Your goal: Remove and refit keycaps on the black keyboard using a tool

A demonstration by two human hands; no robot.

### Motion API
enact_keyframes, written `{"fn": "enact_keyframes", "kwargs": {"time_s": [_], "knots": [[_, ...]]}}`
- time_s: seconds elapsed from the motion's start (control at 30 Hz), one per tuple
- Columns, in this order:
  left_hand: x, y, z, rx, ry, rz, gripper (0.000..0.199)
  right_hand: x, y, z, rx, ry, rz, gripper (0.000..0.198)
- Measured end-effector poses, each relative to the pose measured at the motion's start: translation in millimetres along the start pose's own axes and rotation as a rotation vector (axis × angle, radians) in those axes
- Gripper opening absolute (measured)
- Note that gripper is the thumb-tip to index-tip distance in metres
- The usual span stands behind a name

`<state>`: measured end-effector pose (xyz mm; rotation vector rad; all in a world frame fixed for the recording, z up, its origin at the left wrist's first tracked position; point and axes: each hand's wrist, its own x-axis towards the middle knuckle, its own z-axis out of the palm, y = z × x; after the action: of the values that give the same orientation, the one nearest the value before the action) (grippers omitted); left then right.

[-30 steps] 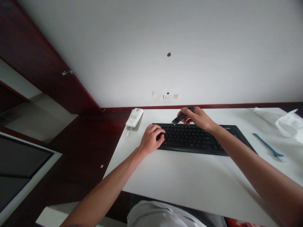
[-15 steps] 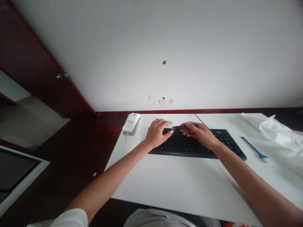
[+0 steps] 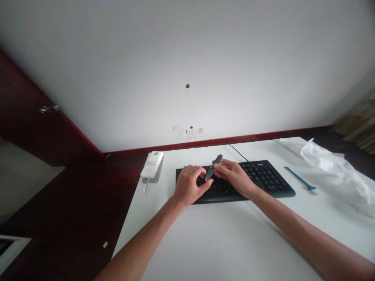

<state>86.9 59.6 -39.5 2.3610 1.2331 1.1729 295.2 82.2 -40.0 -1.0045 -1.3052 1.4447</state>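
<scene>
Above the black keyboard (image 3: 265,177), a slim dark grey pen-like tool (image 3: 213,167) slants between both hands, its upper end pointing away to the right. My right hand (image 3: 233,175) pinches it near the middle with thumb and fingers. At the lower end, the thumb and index finger of my left hand (image 3: 190,184) close around the tip, where a small light-coloured bit shows. What exactly the tool is cannot be made out. Both hands hover over the keyboard's left half and hide many of its keys.
A white power bank (image 3: 152,164) with a short loop cable lies at the white table's (image 3: 216,242) left edge. To the right are a blue brush-like stick (image 3: 300,178) and a crumpled white plastic bag (image 3: 331,164). The keyboard's cable (image 3: 238,152) runs over the back edge.
The tool has turned from nearly level to a steep slant. My left hand's fingers have closed in on its lower end. The camera view has shifted to the right.
</scene>
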Motion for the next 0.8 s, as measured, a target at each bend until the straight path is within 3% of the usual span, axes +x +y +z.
{"fn": "enact_keyframes", "kwargs": {"time_s": [0.13,0.23,0.47,0.57,0.8], "knots": [[-1.5,-0.3,5.1,-0.349,-0.059,-0.193,0.020,-4.7,-2.1,7.6,-0.080,-0.051,-0.021,0.041],[-2.2,-1.8,9.0,-0.486,-0.112,-0.280,0.036,-8.4,-3.0,12.3,-0.107,-0.102,-0.036,0.042],[-4.3,-3.1,15.9,-0.624,-0.108,-0.298,0.039,-11.2,0.8,13.4,-0.350,-0.158,-0.203,0.028],[-4.9,-5.0,18.5,-0.702,-0.134,-0.322,0.042,-12.2,3.8,12.9,-0.349,-0.205,-0.219,0.023],[-5.6,-4.7,20.5,-0.768,-0.155,-0.351,0.045,-11.1,12.8,9.7,-0.457,-0.175,-0.236,0.018]]}}
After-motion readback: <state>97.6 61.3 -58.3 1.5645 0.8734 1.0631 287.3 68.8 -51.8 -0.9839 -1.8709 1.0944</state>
